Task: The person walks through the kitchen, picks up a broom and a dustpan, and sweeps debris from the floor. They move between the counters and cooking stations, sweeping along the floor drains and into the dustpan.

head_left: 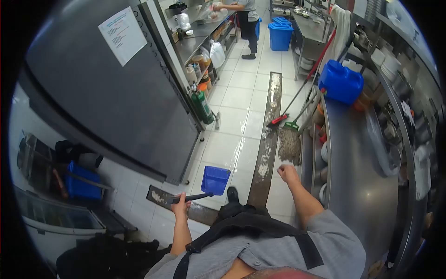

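A blue dustpan (215, 180) is held just above the tiled floor, close to the left of the floor drain (268, 139). Its black handle (193, 197) is clamped in the left hand (180, 203), the fingers being wrapped around the near end. The right hand (288, 173) is seen on the other side of the drain, closed into a loose fist with nothing in it, well apart from the left one.

The dustpan is judged to be light, stiff plastic. It is best taken by the long handle, as is done here, because the pan itself can tip when loaded and its lip may be wet and slippery.

Pale dirt is seen lying along the drain. At its right, a red broom (278, 120) and a green broom (291, 124) are leaned against the steel worktop (357, 186), on which a blue canister (341, 83) is placed. Left of the drain, a large steel door (116, 93) carries a white sheet (122, 35); the printing on it cannot be read, and no brand is made out anywhere. Beyond the far end of the drain, blue bins (280, 35) and another person (248, 23) at work are seen.
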Action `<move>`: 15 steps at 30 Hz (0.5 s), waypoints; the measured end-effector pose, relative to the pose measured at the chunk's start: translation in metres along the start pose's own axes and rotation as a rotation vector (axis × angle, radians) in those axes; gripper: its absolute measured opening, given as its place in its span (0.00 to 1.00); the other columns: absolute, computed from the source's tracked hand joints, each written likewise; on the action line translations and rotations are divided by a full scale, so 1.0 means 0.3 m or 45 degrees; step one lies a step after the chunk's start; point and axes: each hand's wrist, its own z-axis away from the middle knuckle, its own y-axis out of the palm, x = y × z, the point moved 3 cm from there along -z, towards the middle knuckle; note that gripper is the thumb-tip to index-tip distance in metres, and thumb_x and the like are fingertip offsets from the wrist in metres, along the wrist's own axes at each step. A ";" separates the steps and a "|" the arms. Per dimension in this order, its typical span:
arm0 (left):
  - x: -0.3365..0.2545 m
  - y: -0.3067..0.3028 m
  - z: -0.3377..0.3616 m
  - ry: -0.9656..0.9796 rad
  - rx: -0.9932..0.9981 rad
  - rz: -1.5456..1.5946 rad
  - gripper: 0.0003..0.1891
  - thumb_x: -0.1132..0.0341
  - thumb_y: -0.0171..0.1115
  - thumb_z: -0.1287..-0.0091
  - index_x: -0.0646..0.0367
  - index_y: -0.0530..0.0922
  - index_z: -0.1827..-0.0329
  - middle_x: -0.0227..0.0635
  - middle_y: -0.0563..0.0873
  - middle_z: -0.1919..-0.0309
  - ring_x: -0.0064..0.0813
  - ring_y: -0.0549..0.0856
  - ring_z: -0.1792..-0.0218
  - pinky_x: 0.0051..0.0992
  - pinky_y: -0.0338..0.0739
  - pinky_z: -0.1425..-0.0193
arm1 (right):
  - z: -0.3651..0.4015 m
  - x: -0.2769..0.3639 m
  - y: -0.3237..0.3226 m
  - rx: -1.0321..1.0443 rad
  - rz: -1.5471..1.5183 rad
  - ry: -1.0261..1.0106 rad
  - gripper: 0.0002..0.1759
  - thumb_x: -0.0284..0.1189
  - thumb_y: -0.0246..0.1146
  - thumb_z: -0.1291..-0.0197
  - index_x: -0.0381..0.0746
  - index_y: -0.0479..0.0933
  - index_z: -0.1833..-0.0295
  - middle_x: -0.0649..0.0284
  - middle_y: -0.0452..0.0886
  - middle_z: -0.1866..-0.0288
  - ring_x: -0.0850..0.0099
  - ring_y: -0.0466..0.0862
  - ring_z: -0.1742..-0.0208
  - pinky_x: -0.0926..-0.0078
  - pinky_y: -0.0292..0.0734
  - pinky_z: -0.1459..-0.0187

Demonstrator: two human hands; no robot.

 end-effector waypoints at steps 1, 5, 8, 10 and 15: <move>-0.016 0.062 -0.059 -0.030 -0.007 -0.015 0.16 0.61 0.68 0.40 0.64 0.76 0.60 0.39 0.82 0.71 0.25 0.82 0.82 0.17 0.76 0.82 | -0.113 0.036 -0.036 -0.016 0.007 -0.004 0.14 0.37 0.62 0.46 0.38 0.81 0.60 0.49 0.82 0.62 0.52 0.82 0.58 0.60 0.76 0.56; -0.076 0.308 -0.326 0.034 0.077 -0.085 0.15 0.64 0.69 0.42 0.66 0.75 0.61 0.40 0.81 0.70 0.26 0.81 0.81 0.19 0.78 0.81 | -0.410 0.061 -0.050 -0.123 -0.004 0.046 0.13 0.36 0.62 0.45 0.38 0.81 0.61 0.50 0.83 0.62 0.53 0.83 0.59 0.61 0.77 0.57; -0.223 0.534 -0.462 -0.024 0.137 -0.098 0.14 0.65 0.70 0.43 0.66 0.77 0.63 0.39 0.81 0.73 0.25 0.81 0.81 0.17 0.76 0.82 | -0.460 -0.012 -0.040 -0.055 0.214 0.127 0.16 0.39 0.63 0.47 0.38 0.82 0.60 0.49 0.83 0.62 0.52 0.82 0.59 0.59 0.77 0.55; -0.301 0.683 -0.570 -0.036 0.174 -0.131 0.14 0.65 0.69 0.43 0.66 0.77 0.64 0.38 0.81 0.74 0.24 0.81 0.82 0.17 0.76 0.83 | -0.457 -0.161 0.035 0.060 0.226 0.232 0.16 0.39 0.63 0.48 0.37 0.83 0.64 0.50 0.83 0.65 0.52 0.82 0.59 0.59 0.77 0.55; -0.495 1.133 -0.815 0.076 0.503 -0.346 0.14 0.63 0.70 0.45 0.66 0.80 0.65 0.36 0.82 0.78 0.21 0.80 0.85 0.16 0.73 0.83 | -0.291 -0.312 -0.004 0.079 0.334 0.657 0.14 0.35 0.63 0.51 0.35 0.83 0.66 0.47 0.82 0.63 0.50 0.81 0.56 0.57 0.75 0.51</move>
